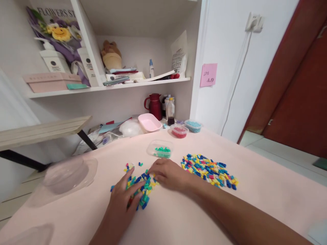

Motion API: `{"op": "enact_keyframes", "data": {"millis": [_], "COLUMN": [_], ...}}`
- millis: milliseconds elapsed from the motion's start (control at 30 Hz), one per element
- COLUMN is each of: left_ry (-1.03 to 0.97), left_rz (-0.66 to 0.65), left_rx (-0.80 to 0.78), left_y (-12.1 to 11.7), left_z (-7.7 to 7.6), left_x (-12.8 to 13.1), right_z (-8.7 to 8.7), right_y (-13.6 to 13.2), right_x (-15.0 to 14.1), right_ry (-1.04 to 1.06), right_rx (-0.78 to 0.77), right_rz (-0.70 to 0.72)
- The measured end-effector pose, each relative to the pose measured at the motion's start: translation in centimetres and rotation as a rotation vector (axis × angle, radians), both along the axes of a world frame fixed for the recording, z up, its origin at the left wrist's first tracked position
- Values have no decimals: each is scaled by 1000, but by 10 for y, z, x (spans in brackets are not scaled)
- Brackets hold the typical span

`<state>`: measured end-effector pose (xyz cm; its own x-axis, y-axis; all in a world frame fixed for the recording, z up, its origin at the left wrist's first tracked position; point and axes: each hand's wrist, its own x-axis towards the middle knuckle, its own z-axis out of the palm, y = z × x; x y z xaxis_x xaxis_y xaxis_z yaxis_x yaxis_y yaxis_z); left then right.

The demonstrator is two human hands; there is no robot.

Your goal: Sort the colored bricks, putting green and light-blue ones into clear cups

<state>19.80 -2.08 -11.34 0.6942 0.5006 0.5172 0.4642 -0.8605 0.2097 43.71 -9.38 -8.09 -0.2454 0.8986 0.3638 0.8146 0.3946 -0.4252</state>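
Note:
A small heap of coloured plastic pieces [143,189] lies on the pink table [255,204] in front of me. My left hand [125,197] rests flat on its left side, fingers stretched out over the pieces. My right hand [170,175] lies on the heap's right edge, fingers curled down onto the pieces; whether it holds one is hidden. A larger spread of mixed pieces [209,170] sits to the right. Behind the heap stands a clear tub of green pieces [160,149].
Tubs of red pieces [179,131] and blue pieces [193,126] and a pink dish [149,122] stand at the back. A clear lid [67,175] lies left. A red jug [154,105] and bottles are by the wall, shelves above, a door right.

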Motion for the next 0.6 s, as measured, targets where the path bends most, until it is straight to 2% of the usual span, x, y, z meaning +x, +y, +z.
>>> {"op": "enact_keyframes", "data": {"millis": [100,233,400,600], "left_ry": [41,64,11,-84], "left_rz": [-68,-104,-13,39], "left_rx": [7,9,-9,14], "left_y": [-11,-19,-17,-16], "left_z": [6,10,3,-1], "left_x": [5,8,5,7], "right_z": [-1,4,9,10], "right_y": [-1,-3,-4,-5], "right_x": [0,1,10,14], "right_ry": [27,32,5,-9], "right_rx": [-13,-22,-118,-171], "right_rz": [68,54,-41,-41]}}
